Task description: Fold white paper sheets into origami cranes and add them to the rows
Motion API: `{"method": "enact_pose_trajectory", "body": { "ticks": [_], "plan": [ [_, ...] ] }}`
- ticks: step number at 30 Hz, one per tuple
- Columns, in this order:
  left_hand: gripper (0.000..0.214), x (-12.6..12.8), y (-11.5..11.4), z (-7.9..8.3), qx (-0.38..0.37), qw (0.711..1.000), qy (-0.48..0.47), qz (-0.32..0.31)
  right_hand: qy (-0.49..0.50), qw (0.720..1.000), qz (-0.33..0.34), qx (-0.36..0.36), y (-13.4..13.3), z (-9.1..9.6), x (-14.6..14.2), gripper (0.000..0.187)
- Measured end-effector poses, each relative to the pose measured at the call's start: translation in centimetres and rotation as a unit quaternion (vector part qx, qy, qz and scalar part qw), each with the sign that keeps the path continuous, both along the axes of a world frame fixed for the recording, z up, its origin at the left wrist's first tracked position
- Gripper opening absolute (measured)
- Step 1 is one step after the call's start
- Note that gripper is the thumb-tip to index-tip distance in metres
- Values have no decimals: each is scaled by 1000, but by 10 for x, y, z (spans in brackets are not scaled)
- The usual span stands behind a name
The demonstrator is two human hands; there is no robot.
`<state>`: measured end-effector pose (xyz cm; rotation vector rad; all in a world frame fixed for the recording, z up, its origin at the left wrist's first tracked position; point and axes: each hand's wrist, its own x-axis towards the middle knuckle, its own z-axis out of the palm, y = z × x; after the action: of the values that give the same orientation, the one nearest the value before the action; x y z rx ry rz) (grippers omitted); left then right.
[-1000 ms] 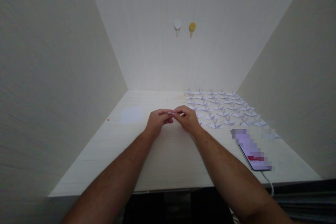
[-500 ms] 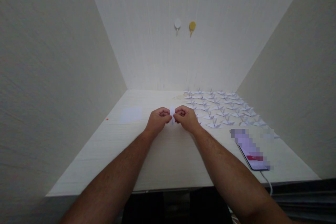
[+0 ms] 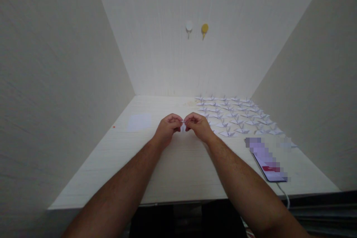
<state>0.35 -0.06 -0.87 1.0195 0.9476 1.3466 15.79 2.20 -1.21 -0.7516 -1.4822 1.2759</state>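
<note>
A small white piece of paper point(image 3: 183, 128) is held between my two hands above the middle of the table. My left hand point(image 3: 170, 125) pinches it from the left, thumb against curled fingers. From the other side my right hand point(image 3: 196, 123) pinches it as well, with the fingertips of both hands almost touching. Most of the paper is hidden by the fingers, so its folds cannot be made out. Rows of folded white paper cranes point(image 3: 228, 113) stand to the right, the nearest ones just beside my right hand.
White paper sheets point(image 3: 139, 122) lie at the left, near a tiny orange spot point(image 3: 113, 126). At the front right rests a phone point(image 3: 266, 161) with a white cable point(image 3: 283, 194). Walls enclose the table point(image 3: 178, 171); a white hook point(image 3: 189, 26) and a yellow hook point(image 3: 205, 28) hang behind.
The paper, upright between my hands before, now shows mostly below the fingertips. My fingertips have come closer together and my thumbs have moved up slightly.
</note>
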Motion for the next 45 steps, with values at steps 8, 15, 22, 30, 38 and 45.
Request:
{"method": "enact_pose_trajectory", "body": {
  "ticks": [8, 15, 22, 30, 38, 45],
  "plan": [
    [16, 1, -2, 3, -25, 1000, -3, -13, -3, 1000, 12, 2, 1, 1, 1, 4],
    [11, -2, -2, 5, -36, 999, 11, -17, -38, 999, -2, 2, 0, 2, 3, 9],
    [22, -4, 2, -1, -18, 998, 63, 8, -65, 997, -32, -3, -3, 2, 1, 7],
    [14, -2, 0, 2, 64, 984, 154, 59, -78, 993, -81, -24, -2, -1, -3, 12],
    [20, -7, 5, -6, 51, 995, 89, -10, -10, 996, -84, 24, 0, -3, -4, 15],
    [13, -5, 2, -1, 102, 977, 184, 18, -83, 989, -121, 28, -7, 5, -3, 13]
  ]
}}
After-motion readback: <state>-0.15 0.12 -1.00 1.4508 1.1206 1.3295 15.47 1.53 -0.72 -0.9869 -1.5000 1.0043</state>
